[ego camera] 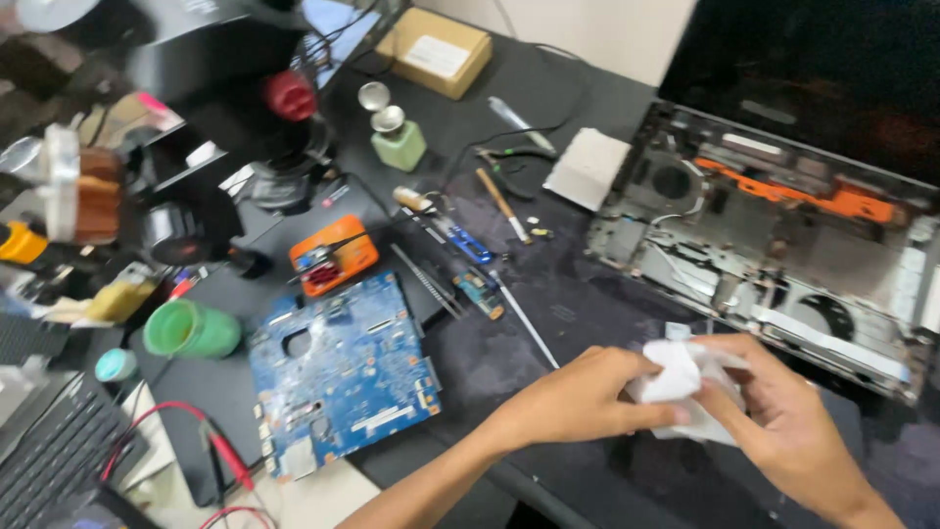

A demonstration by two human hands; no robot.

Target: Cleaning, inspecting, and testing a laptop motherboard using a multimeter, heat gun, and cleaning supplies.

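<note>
My left hand (578, 397) and my right hand (783, 411) meet over the dark work mat, both pinching a crumpled white tissue (681, 377). The left fingers grip its left side, the right fingers wrap its lower right. Just behind the hands lies an opened laptop base (764, 245) with its inner frame, an orange strip and fan openings exposed, and its dark screen upright at the back. A blue circuit board (338, 372) lies flat to the left of my left forearm.
Screwdrivers and tweezers (460, 260) are scattered mid-table. An orange tool (333, 257), a green cup (191, 331), a green dispenser bottle (397, 137), a white pad (587, 167), a cardboard box (434, 51) and a microscope stand (284, 127) crowd the left and back. Red probe leads (230, 456) lie front left.
</note>
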